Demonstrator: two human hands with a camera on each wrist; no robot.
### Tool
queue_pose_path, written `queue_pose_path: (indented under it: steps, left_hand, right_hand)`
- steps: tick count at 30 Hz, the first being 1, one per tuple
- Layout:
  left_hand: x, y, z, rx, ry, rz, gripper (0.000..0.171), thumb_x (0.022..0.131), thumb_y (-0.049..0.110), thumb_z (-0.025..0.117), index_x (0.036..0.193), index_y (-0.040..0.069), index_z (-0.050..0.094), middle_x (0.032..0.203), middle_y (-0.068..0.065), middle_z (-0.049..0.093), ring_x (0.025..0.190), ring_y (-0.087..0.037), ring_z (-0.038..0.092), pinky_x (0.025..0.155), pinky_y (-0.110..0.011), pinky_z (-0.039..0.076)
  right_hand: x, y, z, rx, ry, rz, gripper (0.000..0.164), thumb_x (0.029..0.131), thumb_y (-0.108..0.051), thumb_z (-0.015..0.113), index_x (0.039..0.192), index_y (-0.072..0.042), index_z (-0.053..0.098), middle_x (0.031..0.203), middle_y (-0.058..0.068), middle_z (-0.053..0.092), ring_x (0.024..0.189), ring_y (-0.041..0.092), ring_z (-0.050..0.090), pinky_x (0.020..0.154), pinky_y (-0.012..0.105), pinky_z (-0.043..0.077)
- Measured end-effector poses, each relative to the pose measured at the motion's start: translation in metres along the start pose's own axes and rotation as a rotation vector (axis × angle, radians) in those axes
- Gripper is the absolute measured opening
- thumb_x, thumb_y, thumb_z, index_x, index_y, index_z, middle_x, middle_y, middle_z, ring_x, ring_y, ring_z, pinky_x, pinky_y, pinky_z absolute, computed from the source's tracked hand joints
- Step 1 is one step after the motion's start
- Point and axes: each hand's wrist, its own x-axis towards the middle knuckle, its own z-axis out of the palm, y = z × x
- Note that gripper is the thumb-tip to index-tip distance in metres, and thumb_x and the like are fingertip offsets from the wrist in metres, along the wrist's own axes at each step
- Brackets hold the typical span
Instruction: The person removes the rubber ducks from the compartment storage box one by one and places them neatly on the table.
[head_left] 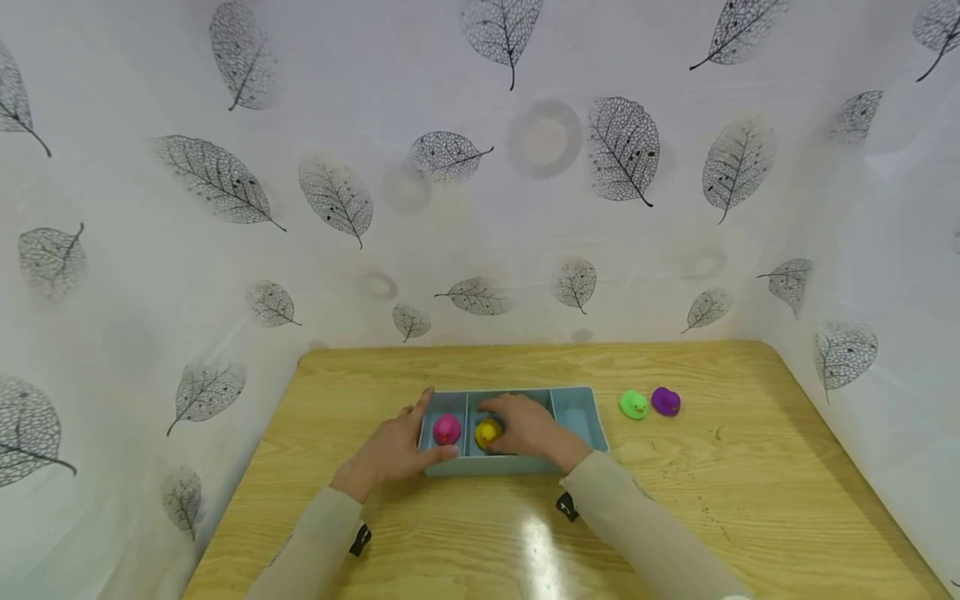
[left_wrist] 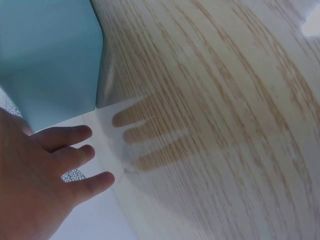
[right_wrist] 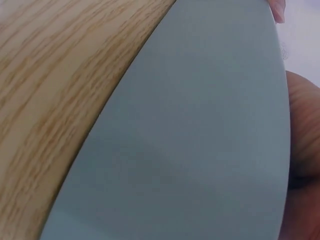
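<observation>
A blue-grey box (head_left: 510, 467) with three compartments lies on the table. My left hand (head_left: 390, 450) rests at its left end, thumb over the front rim, fingers along the left side. In the left wrist view, three fingers of the left hand (left_wrist: 60, 165) stretch out beside the box's corner (left_wrist: 55, 65). A pink rubber duck (head_left: 447, 429) sits in the left compartment. In the middle compartment, my right hand (head_left: 528, 427) curls its fingers and thumb about a yellow rubber duck (head_left: 487, 432). The box's wall (right_wrist: 190, 125) hides much of that hand in the right wrist view.
A green rubber duck (head_left: 633, 405) and a purple rubber duck (head_left: 666, 402) stand on the wooden table (head_left: 697, 500), right of the box. A white leaf-patterned sheet (head_left: 480, 233) hangs behind and along both sides of the table.
</observation>
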Motion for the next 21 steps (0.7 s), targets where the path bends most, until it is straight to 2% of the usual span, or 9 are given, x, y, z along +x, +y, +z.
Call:
queue_pose_path:
  steps: [9, 14, 21]
  left_hand:
    - [0.0007, -0.0015, 0.0018, -0.009, 0.002, -0.002, 0.116, 0.089, 0.079, 0.062, 0.172, 0.018, 0.008, 0.158, -0.036, 0.044, 0.128, -0.050, 0.063, 0.107, -0.062, 0.052]
    - [0.0005, -0.0015, 0.0016, -0.006, 0.001, 0.000, 0.117, 0.089, 0.080, 0.062, 0.172, 0.018, 0.008, 0.158, -0.036, 0.044, 0.127, -0.050, 0.063, 0.107, -0.062, 0.052]
    - [-0.0006, -0.0002, 0.0001, -0.007, 0.001, 0.005, 0.116, 0.090, 0.079, 0.062, 0.172, 0.018, 0.007, 0.158, -0.036, 0.044, 0.127, -0.050, 0.064, 0.107, -0.061, 0.053]
  right_hand:
    - [0.0053, -0.0001, 0.0031, 0.028, 0.007, 0.026, 0.059, 0.082, -0.023, 0.089, 0.136, -0.009, 0.070, 0.132, 0.011, 0.073, 0.119, 0.034, 0.067, 0.104, 0.051, 0.055]
    - [0.0059, 0.0001, 0.0060, 0.029, 0.009, 0.047, 0.059, 0.083, -0.024, 0.089, 0.136, -0.010, 0.070, 0.129, 0.010, 0.074, 0.118, 0.034, 0.067, 0.103, 0.050, 0.055]
    - [0.0066, 0.0026, 0.0066, 0.052, 0.021, 0.034, 0.059, 0.082, -0.023, 0.089, 0.135, -0.008, 0.070, 0.123, 0.010, 0.075, 0.111, 0.031, 0.068, 0.098, 0.049, 0.057]
